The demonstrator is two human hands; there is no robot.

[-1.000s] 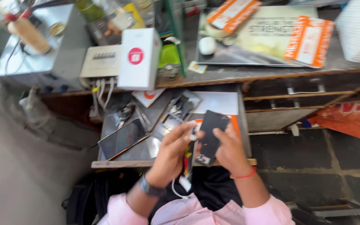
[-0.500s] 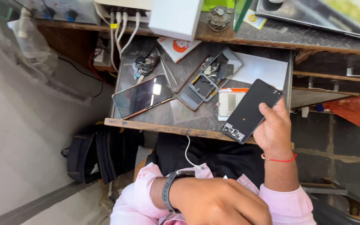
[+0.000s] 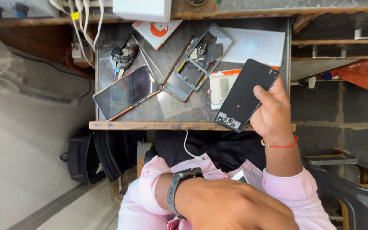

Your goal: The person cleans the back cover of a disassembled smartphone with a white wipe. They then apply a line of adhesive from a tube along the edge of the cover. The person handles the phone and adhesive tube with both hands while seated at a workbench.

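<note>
**Right hand holding dark phone panel over near edge of surface**

While the left hand [image 3: 239, 208] lay low and near the camera, its fingers too blurred to tell whether they were apart or closed, the right hand [image 3: 273, 113] was clamped on a dark phone panel [image 3: 245, 94], tilted above the near right edge of the surface [image 3: 150, 125]. Left of it lay a phone frame [image 3: 199, 64] and a glossy screen [image 3: 126, 91].
</note>
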